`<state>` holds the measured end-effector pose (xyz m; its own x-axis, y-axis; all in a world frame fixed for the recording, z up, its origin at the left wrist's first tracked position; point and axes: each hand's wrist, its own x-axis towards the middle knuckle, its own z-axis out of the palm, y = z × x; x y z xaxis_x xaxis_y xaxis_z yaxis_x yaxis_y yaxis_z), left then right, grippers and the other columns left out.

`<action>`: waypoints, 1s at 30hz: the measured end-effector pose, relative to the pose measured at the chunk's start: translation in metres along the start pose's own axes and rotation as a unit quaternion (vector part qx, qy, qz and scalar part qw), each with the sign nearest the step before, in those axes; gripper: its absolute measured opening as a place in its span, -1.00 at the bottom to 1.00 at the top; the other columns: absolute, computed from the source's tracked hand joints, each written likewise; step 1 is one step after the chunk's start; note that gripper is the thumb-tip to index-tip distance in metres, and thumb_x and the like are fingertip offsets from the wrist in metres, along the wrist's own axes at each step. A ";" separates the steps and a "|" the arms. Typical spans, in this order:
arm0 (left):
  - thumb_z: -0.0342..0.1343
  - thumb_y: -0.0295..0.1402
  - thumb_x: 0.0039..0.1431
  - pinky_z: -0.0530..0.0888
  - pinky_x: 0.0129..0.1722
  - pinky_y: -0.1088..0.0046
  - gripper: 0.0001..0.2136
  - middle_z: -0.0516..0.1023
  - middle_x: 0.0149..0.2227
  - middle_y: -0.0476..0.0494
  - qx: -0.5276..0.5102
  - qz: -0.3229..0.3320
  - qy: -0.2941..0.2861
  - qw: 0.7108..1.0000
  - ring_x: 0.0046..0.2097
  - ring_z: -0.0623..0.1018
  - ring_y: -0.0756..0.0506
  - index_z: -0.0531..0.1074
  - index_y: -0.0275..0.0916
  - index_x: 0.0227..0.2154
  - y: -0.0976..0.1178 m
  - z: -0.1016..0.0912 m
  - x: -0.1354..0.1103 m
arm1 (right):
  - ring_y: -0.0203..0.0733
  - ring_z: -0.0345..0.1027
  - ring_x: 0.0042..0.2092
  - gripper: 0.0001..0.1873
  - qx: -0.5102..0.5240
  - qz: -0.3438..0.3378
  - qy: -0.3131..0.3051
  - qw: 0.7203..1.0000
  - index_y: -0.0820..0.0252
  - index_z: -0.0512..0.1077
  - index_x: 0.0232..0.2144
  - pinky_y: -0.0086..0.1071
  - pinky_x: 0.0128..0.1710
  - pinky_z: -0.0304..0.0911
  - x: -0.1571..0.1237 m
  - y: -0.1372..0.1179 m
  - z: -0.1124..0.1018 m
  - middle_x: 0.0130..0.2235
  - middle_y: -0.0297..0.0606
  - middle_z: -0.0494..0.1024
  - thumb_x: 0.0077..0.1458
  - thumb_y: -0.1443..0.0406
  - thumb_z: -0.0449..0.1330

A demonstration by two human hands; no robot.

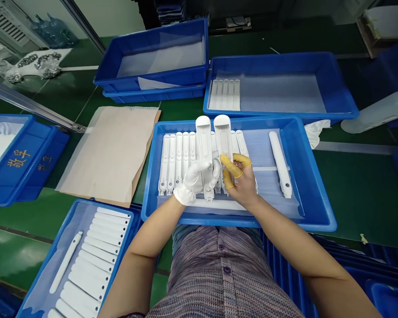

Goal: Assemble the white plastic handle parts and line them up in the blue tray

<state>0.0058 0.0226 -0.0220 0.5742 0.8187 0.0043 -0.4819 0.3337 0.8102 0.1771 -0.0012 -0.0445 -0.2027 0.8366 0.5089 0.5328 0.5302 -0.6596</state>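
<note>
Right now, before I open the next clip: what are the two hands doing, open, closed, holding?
Left hand: closed, holding a white part.
Right hand: closed, holding another white part.

The single view looked out from the person's head, facing forward and steeply down over the shirt [225,269] to the left hand [197,176] and right hand [242,181] near mid-frame. The blue tray [308,185] beneath them lay close; the wide angle also took in a second tray [285,66] farther ahead and, at upper left, a pale wall [111,17] well beyond.
</note>
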 end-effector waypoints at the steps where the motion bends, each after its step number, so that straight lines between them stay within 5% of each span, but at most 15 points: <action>1: 0.18 0.08 0.18 0.34 -0.63 0.45 -0.52 0.39 -0.63 -0.11 0.003 0.011 -0.001 1.000 -0.64 0.38 0.00 0.45 -0.29 -0.53 0.001 0.000 0.000 | -0.09 0.41 -0.07 -0.45 0.001 -0.019 0.012 1.000 -0.08 0.42 0.24 -0.10 -0.04 0.47 0.000 0.001 0.001 0.04 -0.08 0.34 0.27 0.41 0.06; 3: 0.19 0.08 0.20 0.32 -0.68 0.48 -0.56 0.39 -0.62 -0.03 -0.001 0.064 0.043 0.997 -0.68 0.34 0.03 0.48 -0.28 -0.44 0.003 0.001 0.000 | -0.16 0.43 -0.13 -0.35 0.018 -0.060 0.028 0.998 -0.14 0.35 0.30 -0.18 -0.11 0.50 0.000 0.004 0.001 0.05 -0.11 0.34 0.25 0.48 0.06; 7: 0.29 0.09 0.16 0.24 -0.74 0.60 -0.58 0.29 -0.67 0.15 0.004 0.196 0.239 0.951 -0.72 0.24 0.11 0.49 -0.22 -0.33 0.015 0.002 -0.001 | -0.28 0.44 -0.23 -0.18 0.041 -0.114 -0.003 0.993 -0.25 0.31 0.32 -0.32 -0.22 0.48 -0.002 0.008 0.003 0.05 -0.19 0.37 0.15 0.59 0.07; 10: 0.39 0.00 0.09 0.27 -0.70 0.64 -0.60 0.29 -0.68 0.16 0.028 0.220 0.361 0.906 -0.69 0.30 0.12 0.42 -0.22 -0.45 0.024 0.000 -0.004 | -0.25 0.46 -0.20 -0.18 0.014 -0.140 -0.032 0.990 -0.26 0.37 0.27 -0.36 -0.26 0.46 -0.004 0.010 0.006 0.02 -0.23 0.41 0.10 0.61 0.08; 12: 0.42 -0.07 0.08 0.28 -0.69 0.64 -0.60 0.30 -0.68 0.16 0.050 0.219 0.390 0.893 -0.68 0.32 0.12 0.38 -0.23 -0.52 0.029 -0.001 -0.005 | -0.29 0.45 -0.24 -0.26 0.040 -0.134 -0.043 0.989 -0.21 0.43 0.22 -0.39 -0.30 0.44 -0.004 0.009 0.008 0.00 -0.23 0.42 0.13 0.59 0.09; 17: 0.34 -0.15 0.21 0.36 -0.61 0.64 -0.62 0.30 -0.69 0.10 0.060 0.237 0.296 0.923 -0.65 0.34 0.13 0.42 -0.26 -0.59 0.031 -0.007 -0.005 | -0.30 0.44 -0.24 -0.50 0.163 -0.060 -0.059 0.983 -0.08 0.55 0.06 -0.41 -0.34 0.42 0.001 0.001 0.008 -0.11 -0.25 0.45 0.22 0.50 0.09; 20: 0.33 -0.14 0.23 0.34 -0.64 0.65 -0.74 0.38 -0.61 0.09 0.026 0.222 0.254 0.941 -0.65 0.30 0.15 0.56 -0.26 -0.37 0.028 -0.007 -0.004 | -0.26 0.43 -0.23 -0.52 0.175 0.007 -0.075 0.982 -0.06 0.56 0.08 -0.38 -0.34 0.44 0.008 0.002 -0.004 -0.03 -0.20 0.45 0.23 0.45 0.09; 24: 0.22 0.01 0.30 0.41 -0.59 0.63 -0.60 0.53 -0.37 0.01 -0.034 0.169 0.244 0.954 -0.57 0.40 0.13 0.54 -0.13 0.04 0.025 0.002 -0.005 | -0.08 0.43 -0.05 -0.45 0.035 0.142 -0.068 0.987 0.02 0.49 0.19 -0.24 -0.18 0.51 0.020 0.032 -0.049 0.06 -0.10 0.44 0.19 0.42 0.08; 27: 0.26 -0.03 0.28 0.48 -0.52 0.59 -0.61 0.50 -0.40 0.01 -0.032 0.146 0.236 0.960 -0.50 0.47 0.08 0.54 -0.16 0.03 0.021 0.009 -0.004 | 0.06 0.38 0.12 -0.44 -0.137 0.233 -0.114 0.956 0.21 0.50 0.18 -0.12 0.12 0.41 0.024 0.070 -0.084 0.04 0.00 0.50 0.15 0.44 0.07; 30: 0.30 -0.08 0.25 0.47 -0.52 0.54 -0.64 0.47 -0.46 0.03 0.007 0.141 0.205 0.969 -0.52 0.45 0.07 0.57 -0.22 -0.04 0.015 0.014 -0.003 | 0.10 0.35 0.19 -0.44 -0.207 0.304 -0.190 0.910 0.33 0.50 0.17 -0.12 0.23 0.32 0.023 0.104 -0.094 0.03 0.05 0.53 0.14 0.48 0.05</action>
<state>0.0056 0.0190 -0.0016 0.1090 0.9940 -0.0046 -0.5707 0.0664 0.8185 0.3051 0.0601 -0.0489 0.0046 0.9871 -0.1603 0.8900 -0.0772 -0.4495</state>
